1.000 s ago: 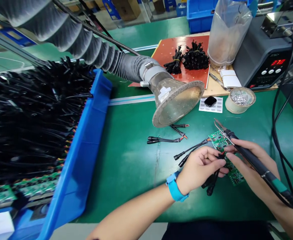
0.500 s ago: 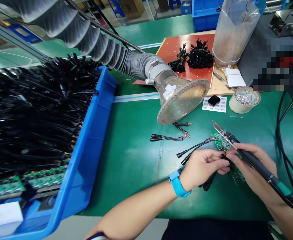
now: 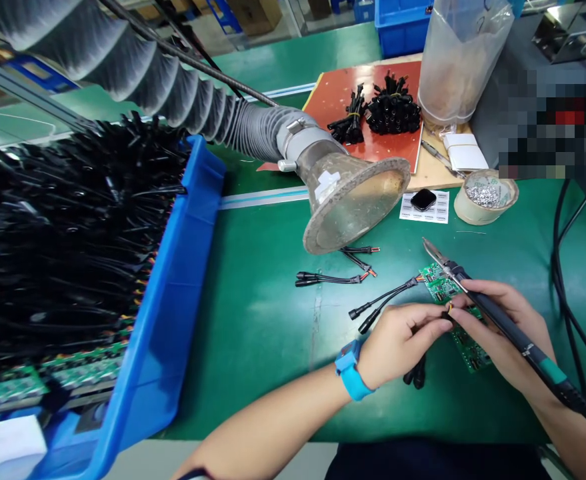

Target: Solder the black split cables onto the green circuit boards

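My left hand (image 3: 397, 343), with a blue band at the wrist, pinches a black cable (image 3: 415, 372) near its wire end; the connectors hang below the palm. My right hand (image 3: 507, 327) holds a soldering iron (image 3: 503, 320), its tip pointing up and left, away from the wires. Its thumb and forefinger also touch the cable's small coloured wire ends, beside the left fingertips. Under the hands lies a green circuit board (image 3: 473, 350), partly hidden. Another black cable (image 3: 387, 300) meets the board's upper left edge.
A fume extraction hood (image 3: 357, 207) hangs over loose black cables (image 3: 330, 278). At left stands a blue bin (image 3: 173, 313) heaped with cabled boards. Further back are a tub of metal shavings (image 3: 485, 197), bundled cables (image 3: 393, 107) and a plastic bag (image 3: 463, 67).
The view has shifted slightly. Both hands stay together over the board, the left fingers now drawn closer around the cable end. The soldering iron stays in the right hand.
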`<action>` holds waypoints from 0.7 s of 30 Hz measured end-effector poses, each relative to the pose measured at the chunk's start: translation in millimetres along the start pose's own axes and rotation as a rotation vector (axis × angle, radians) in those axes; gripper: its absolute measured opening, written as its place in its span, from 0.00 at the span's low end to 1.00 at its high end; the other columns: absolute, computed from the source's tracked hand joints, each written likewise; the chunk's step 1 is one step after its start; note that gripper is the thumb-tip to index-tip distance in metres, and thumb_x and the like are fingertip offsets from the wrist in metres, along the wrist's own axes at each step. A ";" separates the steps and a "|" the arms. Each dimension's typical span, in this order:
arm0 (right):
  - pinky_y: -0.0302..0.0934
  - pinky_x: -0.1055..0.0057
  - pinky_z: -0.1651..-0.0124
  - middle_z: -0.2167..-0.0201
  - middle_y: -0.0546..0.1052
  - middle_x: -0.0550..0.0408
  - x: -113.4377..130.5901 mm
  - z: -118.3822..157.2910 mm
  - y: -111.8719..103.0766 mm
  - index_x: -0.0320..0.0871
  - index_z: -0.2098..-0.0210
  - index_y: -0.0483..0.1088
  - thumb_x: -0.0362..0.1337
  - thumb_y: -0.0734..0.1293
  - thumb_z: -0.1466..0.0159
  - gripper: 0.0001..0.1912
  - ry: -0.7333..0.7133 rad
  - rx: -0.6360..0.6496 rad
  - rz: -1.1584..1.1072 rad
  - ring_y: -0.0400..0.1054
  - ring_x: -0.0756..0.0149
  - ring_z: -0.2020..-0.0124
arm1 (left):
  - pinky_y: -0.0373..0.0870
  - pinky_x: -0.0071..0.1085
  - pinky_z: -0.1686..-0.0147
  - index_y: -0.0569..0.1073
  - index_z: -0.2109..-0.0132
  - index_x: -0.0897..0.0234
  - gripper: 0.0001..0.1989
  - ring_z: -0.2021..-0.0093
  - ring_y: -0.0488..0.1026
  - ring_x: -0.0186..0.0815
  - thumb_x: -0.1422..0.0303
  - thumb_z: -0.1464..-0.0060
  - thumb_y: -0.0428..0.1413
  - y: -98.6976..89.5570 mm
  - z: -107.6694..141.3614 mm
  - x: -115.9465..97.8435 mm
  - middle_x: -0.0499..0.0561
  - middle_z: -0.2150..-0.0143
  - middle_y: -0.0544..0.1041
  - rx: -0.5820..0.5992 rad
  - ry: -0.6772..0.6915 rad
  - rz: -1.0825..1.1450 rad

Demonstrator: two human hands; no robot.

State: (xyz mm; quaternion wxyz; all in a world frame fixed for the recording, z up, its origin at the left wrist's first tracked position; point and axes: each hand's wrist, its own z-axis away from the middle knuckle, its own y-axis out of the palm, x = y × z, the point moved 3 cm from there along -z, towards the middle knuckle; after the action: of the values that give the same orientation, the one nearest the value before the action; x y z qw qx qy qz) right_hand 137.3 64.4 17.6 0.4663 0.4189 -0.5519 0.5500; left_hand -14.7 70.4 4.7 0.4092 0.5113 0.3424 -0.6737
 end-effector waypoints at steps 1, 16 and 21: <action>0.69 0.78 0.65 0.65 0.74 0.57 -0.9 0.2 0.4 0.48 0.55 0.67 0.36 0.71 0.44 0.17 -0.004 -0.007 0.008 0.71 0.69 0.63 | 0.71 0.26 0.65 0.76 0.57 0.67 0.13 0.69 0.73 0.32 0.65 0.46 0.55 -0.5 0.6 -0.8 0.50 0.69 0.77 -0.024 0.023 -0.068; 0.67 0.78 0.60 0.64 0.74 0.61 2.7 6.4 6.9 0.51 0.54 0.67 0.35 0.70 0.43 0.17 -0.302 -0.140 0.316 0.70 0.72 0.64 | 0.73 0.26 0.67 0.74 0.54 0.66 0.11 0.70 0.74 0.31 0.73 0.44 0.51 4.9 4.6 -4.1 0.53 0.66 0.78 -0.282 0.448 -0.562; 0.67 0.78 0.63 0.63 0.73 0.59 2.9 8.5 7.5 0.49 0.55 0.68 0.35 0.69 0.42 0.15 -0.282 -0.178 0.233 0.70 0.71 0.64 | 0.73 0.24 0.71 0.75 0.59 0.68 0.08 0.73 0.74 0.30 0.71 0.45 0.53 7.8 7.1 -5.1 0.51 0.72 0.77 -0.317 0.379 -0.486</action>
State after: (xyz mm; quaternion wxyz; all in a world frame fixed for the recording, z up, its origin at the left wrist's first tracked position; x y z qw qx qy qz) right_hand 128.9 56.3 19.1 0.3530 0.3823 -0.7027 0.4852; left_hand -9.9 61.8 11.1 0.2401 0.4609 0.6247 -0.5828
